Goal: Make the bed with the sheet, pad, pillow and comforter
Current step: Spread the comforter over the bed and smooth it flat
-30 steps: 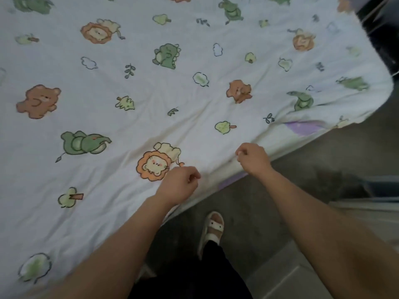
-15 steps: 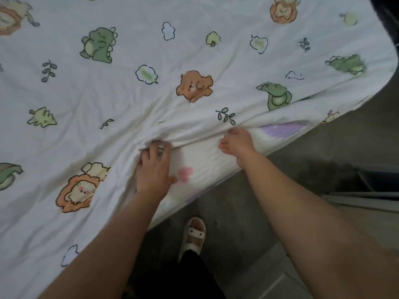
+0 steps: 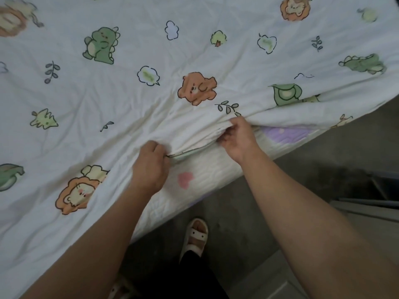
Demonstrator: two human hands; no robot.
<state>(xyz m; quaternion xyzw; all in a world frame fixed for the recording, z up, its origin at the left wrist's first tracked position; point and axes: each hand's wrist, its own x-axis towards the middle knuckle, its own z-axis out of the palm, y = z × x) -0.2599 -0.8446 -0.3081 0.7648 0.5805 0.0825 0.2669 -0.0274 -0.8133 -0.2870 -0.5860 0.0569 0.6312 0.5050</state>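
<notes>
**Comforter hem lifted off the pad**

The comforter (image 3: 129, 93) is spread over the bed, and its near hem is gripped at two places below the bear (image 3: 197, 88) printed on it. Below and left of the bear, the hem is pinched in the left hand (image 3: 151, 167), fingers curled tight on the cloth. Below and right of the bear, it is clamped in the right hand (image 3: 237, 137), thumb under and fingers over the fold. Between the two grips the edge is raised and pulled back, so creases are drawn from the hands up toward the bear.

The quilted pad (image 3: 207, 167), marked with a pink heart, is laid bare directly below the bear, where the hem is raised. Two spaced grips are probably used so that the edge can be moved as a straight line, not bunched at one point. The step is judged to be a squaring of the comforter over the pad. No pillow is seen. A sandal (image 3: 195, 236) is planted on the floor (image 3: 313, 169), far below the bear.
</notes>
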